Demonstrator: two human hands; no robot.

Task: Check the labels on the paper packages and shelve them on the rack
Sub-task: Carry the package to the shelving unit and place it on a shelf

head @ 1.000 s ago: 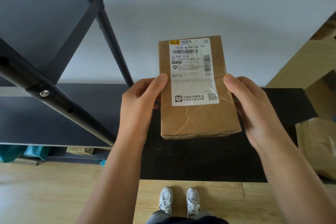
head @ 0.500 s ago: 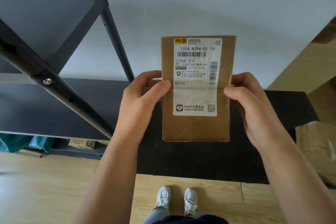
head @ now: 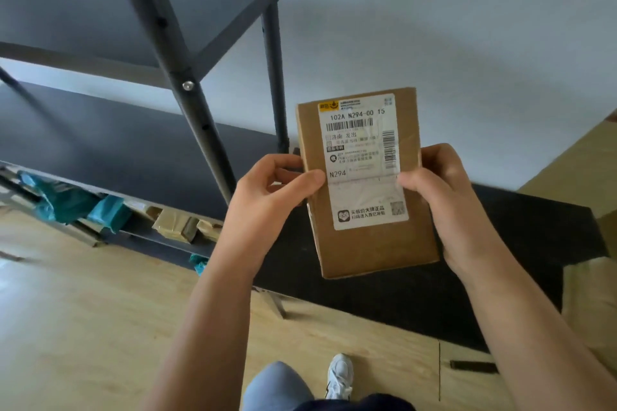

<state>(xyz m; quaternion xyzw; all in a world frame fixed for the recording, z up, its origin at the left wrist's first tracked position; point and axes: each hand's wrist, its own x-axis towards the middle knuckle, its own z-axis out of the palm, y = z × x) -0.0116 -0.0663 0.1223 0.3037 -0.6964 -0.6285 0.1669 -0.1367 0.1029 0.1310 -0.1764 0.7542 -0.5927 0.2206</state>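
A brown paper package is held upright in front of me, its white shipping label facing me and reading "102A N294-00 15". My left hand grips its left edge with the thumb on the label. My right hand grips the right edge the same way. The black metal rack stands to the left, its shelves at and above the package's height. The package is to the right of the rack, not touching it.
Teal and brown packages lie on the rack's bottom shelf. A black table surface lies under my hands. More brown paper sits at the right edge. Wooden floor and my feet are below.
The view has swung left and tilted, showing more of the rack and its lower shelf. The package has shifted slightly right and tilted a little; both hands keep their grip.
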